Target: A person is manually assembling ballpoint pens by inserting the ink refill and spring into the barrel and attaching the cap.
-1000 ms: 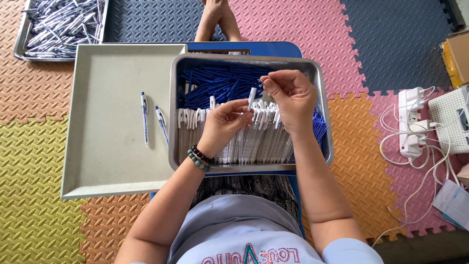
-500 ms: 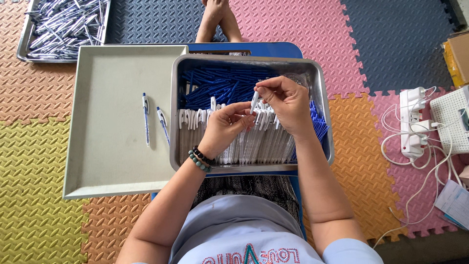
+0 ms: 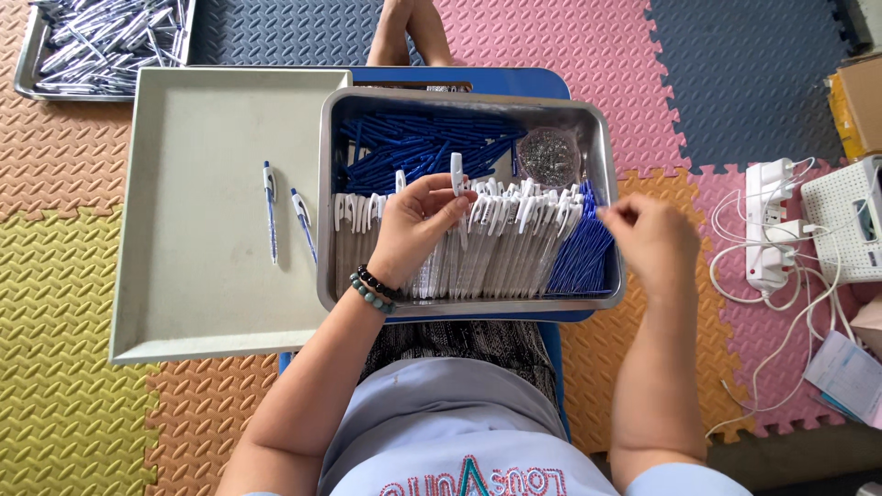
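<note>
My left hand (image 3: 418,225) holds a white pen barrel (image 3: 457,174) upright over a metal tray (image 3: 323,193). Beneath it lies a row of white pen barrels (image 3: 501,243), and a heap of blue pen parts (image 3: 418,147) fills the tray's far side. My right hand (image 3: 643,243) hovers over the tray's right end, just right of a bundle of thin blue refills (image 3: 574,257). Its thumb and forefinger are pinched together, and I see nothing between them. A small round clear dish of springs (image 3: 548,156) sits in the far right corner.
A beige tray (image 3: 202,119) on the left holds two finished pens (image 3: 269,216) (image 3: 304,225). Another metal tray of pens (image 3: 101,37) is at far left. A power strip (image 3: 770,220), a white device (image 3: 850,220), cables and papers (image 3: 845,372) lie on the right. Bare feet (image 3: 409,32) rest beyond the trays.
My hands were together at the barrel over the tray's middle. My right hand has since let go and moved right toward the blue refills, while my left keeps the barrel.
</note>
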